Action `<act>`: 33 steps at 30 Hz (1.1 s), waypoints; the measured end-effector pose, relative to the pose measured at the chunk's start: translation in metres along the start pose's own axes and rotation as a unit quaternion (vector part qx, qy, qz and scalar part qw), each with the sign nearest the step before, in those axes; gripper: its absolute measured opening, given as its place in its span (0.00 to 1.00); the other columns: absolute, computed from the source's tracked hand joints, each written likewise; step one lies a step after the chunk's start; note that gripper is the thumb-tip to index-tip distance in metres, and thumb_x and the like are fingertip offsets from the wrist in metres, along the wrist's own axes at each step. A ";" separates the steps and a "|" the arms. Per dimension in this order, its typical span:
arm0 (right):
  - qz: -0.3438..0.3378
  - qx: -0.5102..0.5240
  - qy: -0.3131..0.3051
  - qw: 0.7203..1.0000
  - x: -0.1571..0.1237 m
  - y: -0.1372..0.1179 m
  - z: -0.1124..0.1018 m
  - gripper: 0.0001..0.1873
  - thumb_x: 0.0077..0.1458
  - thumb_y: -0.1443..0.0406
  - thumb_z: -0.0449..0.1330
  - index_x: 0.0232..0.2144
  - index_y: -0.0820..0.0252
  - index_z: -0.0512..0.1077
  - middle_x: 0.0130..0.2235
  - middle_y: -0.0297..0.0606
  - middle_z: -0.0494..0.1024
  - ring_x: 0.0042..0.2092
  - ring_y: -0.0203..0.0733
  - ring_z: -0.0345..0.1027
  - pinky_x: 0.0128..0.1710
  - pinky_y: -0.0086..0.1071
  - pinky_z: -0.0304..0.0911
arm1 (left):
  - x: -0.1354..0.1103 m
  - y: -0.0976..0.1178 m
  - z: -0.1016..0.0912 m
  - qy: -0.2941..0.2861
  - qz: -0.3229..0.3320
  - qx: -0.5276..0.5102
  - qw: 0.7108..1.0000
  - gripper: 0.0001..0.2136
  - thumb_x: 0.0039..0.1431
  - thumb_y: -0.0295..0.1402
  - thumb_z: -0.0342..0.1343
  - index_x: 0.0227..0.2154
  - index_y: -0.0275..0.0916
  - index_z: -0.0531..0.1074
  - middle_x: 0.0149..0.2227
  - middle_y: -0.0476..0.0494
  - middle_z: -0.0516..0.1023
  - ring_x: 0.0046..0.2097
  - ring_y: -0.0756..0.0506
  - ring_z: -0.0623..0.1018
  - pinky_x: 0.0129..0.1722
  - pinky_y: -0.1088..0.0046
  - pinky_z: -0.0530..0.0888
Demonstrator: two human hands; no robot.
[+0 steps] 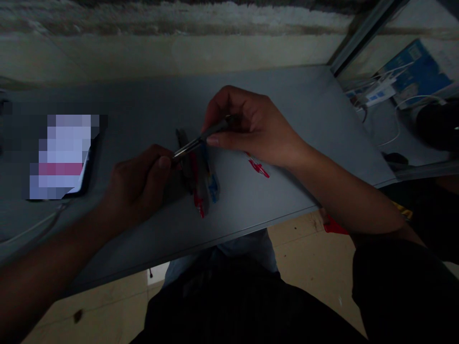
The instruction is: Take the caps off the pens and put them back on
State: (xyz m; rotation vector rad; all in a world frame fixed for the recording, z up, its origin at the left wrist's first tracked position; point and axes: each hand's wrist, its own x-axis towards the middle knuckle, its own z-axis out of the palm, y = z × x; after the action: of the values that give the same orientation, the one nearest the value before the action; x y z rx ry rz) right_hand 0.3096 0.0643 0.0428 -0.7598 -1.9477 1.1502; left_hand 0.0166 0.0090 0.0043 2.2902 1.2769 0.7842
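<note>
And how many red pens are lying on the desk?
2 that show: one red pen beside the blue pen, another partly behind the right hand. More could be hidden there.

Dim corner, worn wall point(143, 53)
The grey surface point(308, 105) runs along the wall, pale below and stained above; a metal post point(365, 34) slants by its far right corner. Beneath, dirt-flecked tan floor tiles point(297, 251).

A plain indoor workspace is suggested by the grey tabletop point(294, 95), pens point(199, 204), patchy wall point(179, 52) and tiled floor point(294, 246).
</note>
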 end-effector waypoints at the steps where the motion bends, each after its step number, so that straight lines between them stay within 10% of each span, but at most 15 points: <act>1: -0.001 -0.001 -0.006 1.000 -0.001 -0.001 0.000 0.08 0.70 0.64 0.66 0.45 0.61 0.70 0.49 0.36 0.82 0.54 0.40 0.80 0.57 0.36 0.77 | 0.000 0.001 0.000 0.000 0.010 -0.004 1.000 0.18 0.87 0.43 0.45 0.41 0.41 0.73 0.30 0.53 0.75 0.27 0.49 0.71 0.30 0.72 0.65; 33: -0.060 0.000 -0.078 0.995 -0.005 0.014 0.011 0.09 0.74 0.62 0.62 0.41 0.64 0.73 0.50 0.39 0.84 0.58 0.41 0.80 0.62 0.40 0.78 | 0.001 -0.005 0.002 -0.032 0.101 0.039 0.994 0.18 0.86 0.46 0.50 0.42 0.43 0.79 0.28 0.55 0.77 0.25 0.50 0.77 0.25 0.76 0.65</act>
State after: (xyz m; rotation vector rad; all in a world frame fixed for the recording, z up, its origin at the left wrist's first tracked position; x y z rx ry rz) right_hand 0.3051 0.0615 0.0255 -0.5591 -2.0923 1.1666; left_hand 0.0147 0.0124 0.0002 2.5154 1.0762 0.7331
